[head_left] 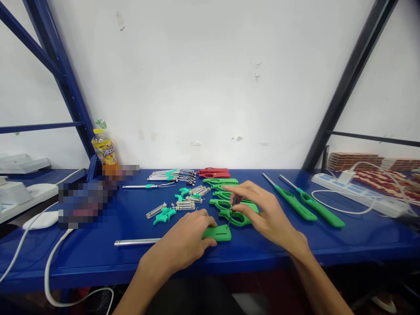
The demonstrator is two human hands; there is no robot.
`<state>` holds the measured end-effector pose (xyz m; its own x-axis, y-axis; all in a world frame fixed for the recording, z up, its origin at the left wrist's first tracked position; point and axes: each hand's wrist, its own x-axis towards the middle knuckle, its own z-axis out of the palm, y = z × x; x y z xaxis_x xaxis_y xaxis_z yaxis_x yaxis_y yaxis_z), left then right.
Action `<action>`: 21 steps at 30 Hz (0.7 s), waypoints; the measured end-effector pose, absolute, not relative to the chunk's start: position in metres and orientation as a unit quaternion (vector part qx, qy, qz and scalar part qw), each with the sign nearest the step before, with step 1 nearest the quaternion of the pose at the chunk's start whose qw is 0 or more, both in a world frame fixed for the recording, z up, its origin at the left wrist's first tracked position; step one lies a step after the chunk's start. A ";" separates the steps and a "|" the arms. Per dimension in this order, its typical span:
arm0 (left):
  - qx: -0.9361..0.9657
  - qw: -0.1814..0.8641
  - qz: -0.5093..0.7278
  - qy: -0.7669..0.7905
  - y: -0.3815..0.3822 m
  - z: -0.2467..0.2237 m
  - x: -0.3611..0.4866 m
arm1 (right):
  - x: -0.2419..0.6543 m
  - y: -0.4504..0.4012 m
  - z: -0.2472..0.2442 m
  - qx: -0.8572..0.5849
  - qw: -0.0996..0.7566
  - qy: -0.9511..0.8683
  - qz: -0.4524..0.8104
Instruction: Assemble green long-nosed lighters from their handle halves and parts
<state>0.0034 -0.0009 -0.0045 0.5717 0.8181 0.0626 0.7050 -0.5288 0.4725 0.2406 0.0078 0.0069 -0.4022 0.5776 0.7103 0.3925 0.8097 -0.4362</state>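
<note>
My green plastic lighter with a slim silver metal tube [223, 234] is lying flat near the front edge of the tabletop [105, 258], tube pointing left. My left fingers [209, 221] hide its middle; handle end's poking out right, dark slot showing.

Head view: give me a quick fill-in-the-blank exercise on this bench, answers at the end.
1. The handle under the left hand is coloured ____.
2. The cap on the drink bottle is coloured ____.
3. Lighters lying to the right of the right hand number ____.
4. The housings farthest back are coloured ____.

Missing words: green; yellow; two; red.
</note>
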 end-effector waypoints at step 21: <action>0.852 0.086 0.253 0.450 -0.031 0.026 -0.034 | 0.241 0.014 0.003 -0.278 0.461 -0.825 0.173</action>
